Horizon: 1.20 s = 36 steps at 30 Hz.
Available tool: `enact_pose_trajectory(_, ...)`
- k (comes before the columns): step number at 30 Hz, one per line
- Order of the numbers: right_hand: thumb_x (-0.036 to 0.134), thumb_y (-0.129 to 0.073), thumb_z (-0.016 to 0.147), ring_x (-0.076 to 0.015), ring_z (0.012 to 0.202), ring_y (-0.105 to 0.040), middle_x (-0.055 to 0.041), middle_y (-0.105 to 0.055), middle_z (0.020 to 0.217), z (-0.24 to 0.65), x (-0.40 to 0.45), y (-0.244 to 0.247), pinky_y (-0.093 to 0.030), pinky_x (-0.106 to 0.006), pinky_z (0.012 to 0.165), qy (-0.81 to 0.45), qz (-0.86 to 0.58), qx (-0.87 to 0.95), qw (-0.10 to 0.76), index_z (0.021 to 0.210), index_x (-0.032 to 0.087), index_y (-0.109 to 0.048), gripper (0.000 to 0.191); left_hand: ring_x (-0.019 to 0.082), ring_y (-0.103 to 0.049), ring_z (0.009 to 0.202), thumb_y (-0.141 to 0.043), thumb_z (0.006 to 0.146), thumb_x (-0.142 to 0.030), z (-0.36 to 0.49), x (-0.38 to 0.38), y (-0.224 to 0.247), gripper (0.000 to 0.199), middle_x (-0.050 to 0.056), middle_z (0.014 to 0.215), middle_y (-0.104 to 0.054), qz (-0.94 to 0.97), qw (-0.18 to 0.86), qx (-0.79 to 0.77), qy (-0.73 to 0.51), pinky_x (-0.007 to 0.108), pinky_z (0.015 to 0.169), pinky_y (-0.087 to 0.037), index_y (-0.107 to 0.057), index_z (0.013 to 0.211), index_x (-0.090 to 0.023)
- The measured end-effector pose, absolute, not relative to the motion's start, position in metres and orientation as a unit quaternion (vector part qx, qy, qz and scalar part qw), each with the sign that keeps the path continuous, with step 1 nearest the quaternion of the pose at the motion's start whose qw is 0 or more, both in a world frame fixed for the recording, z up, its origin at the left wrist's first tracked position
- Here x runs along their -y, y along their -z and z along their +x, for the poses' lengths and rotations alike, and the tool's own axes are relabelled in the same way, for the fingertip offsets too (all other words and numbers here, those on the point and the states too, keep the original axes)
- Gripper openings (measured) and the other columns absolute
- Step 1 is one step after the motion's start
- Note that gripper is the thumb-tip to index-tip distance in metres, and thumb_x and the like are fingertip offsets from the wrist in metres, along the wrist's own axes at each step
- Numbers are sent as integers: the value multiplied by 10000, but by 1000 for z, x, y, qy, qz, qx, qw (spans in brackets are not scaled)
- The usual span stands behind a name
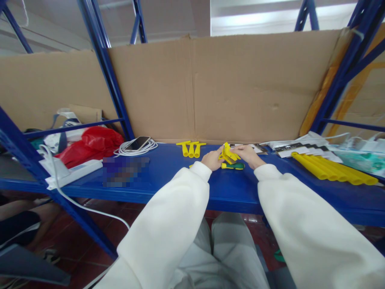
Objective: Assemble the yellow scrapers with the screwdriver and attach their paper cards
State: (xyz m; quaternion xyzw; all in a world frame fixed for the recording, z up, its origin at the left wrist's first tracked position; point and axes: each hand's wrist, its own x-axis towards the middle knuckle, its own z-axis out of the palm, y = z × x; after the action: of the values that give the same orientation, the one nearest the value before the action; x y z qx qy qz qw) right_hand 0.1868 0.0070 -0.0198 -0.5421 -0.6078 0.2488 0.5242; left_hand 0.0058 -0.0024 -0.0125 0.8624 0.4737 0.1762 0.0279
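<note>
Both my hands are on a yellow plastic part (229, 153) with angled arms, just above the blue shelf. My left hand (212, 159) grips it from the left, fingers closed at its edge. From the other side, my right hand (249, 155) has its fingers closed on the part's upper right. A screwdriver (233, 165) with a green and yellow handle lies right below it. Left of my hands, several yellow T-shaped plastic pieces (191, 149) rest near the cardboard. A small yellow bit shows beside my left wrist, mostly hidden by the sleeve.
Yellow tubes (333, 168) lie in a row at the right on the blue shelf (168, 176), near black-and-white packets (306, 147). At left are a phone (138, 143) on a coiled white cable, a power strip (75, 173) and a red bag (93, 144). Cardboard (240, 88) walls the back.
</note>
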Motion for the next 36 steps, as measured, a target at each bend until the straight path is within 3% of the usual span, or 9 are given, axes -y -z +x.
enact_pose_trajectory(7,352,-716,614,-140,602,-525,-4,-598,576,179,-5,20,-426,-274,613,-242,-544,613,520,526,170,-627,221,244,-612,1199,-558,926,-299,6,4,10,689,88,1303,-646,864,30,-472,-172,334,972,-484,-261,1546,-250)
enact_pose_trajectory(28,374,-717,620,-119,548,-480,8,-561,537,176,-5,22,-384,-258,553,-231,-554,612,515,524,182,-572,259,237,-598,1221,-563,921,-274,6,3,12,671,108,1302,-645,865,28,-465,-187,331,993,-473,-291,1531,-206)
enact_pose_trajectory(36,287,-757,599,-115,525,-495,55,-532,552,176,-7,26,-422,-241,520,-208,-551,607,534,698,216,-550,241,249,-599,1218,-551,929,-282,6,2,12,655,123,1296,-647,863,29,-466,-194,345,997,-471,-305,1531,-200)
